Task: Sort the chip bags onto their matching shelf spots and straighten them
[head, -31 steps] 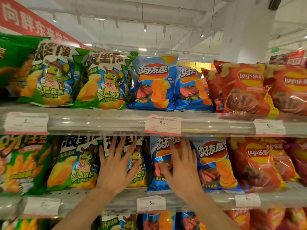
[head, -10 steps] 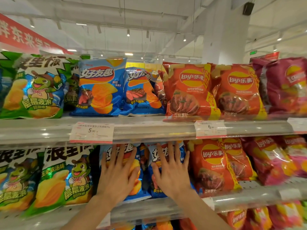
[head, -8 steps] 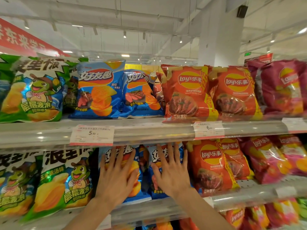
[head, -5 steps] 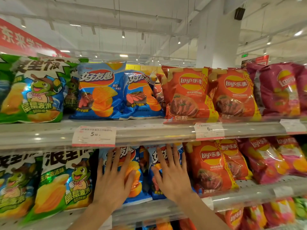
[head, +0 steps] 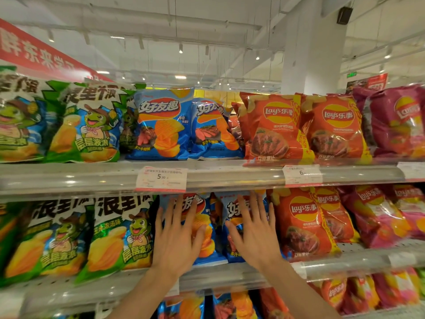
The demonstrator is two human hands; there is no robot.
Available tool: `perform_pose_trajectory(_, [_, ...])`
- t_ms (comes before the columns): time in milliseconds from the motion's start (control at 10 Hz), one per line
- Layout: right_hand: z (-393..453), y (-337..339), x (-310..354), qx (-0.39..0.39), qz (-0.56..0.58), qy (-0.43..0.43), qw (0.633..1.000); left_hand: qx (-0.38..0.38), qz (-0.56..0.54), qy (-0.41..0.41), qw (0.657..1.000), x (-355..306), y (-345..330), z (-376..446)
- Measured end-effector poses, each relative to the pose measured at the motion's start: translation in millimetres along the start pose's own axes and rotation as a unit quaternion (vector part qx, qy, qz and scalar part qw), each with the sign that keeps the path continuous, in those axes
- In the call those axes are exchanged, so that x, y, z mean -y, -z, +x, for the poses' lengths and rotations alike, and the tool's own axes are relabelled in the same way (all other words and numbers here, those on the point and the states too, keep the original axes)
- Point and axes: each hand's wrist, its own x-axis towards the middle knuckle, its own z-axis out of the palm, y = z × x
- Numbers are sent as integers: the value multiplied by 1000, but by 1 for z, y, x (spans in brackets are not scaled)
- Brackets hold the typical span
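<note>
Two blue chip bags stand side by side on the middle shelf [head: 356,263]. My left hand [head: 177,240] lies flat with spread fingers on the left blue bag [head: 207,247]. My right hand [head: 255,236] presses flat on the right blue bag [head: 232,210]. Both palms cover much of the bags' fronts. Green bags [head: 119,236] stand to the left of them, orange-red Lay's bags [head: 303,224] to the right.
The upper shelf [head: 230,173] carries green bags [head: 89,125], blue bags [head: 161,125], orange-red Lay's bags [head: 271,127] and a magenta bag [head: 397,120]. Price tags [head: 161,179] hang on its rail. Magenta bags [head: 377,217] fill the middle shelf's right end. More bags sit on the shelf below.
Three seconds ago my left hand lay on a green bag; it now lies on the left blue bag. Over the last second both hands stay flat while the view drifts slightly.
</note>
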Motion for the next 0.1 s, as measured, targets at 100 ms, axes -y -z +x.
perform_pose_trajectory(100, [-12, 8, 9, -40, 21, -10, 999, -31, -25, -4, 999, 0, 16, -11])
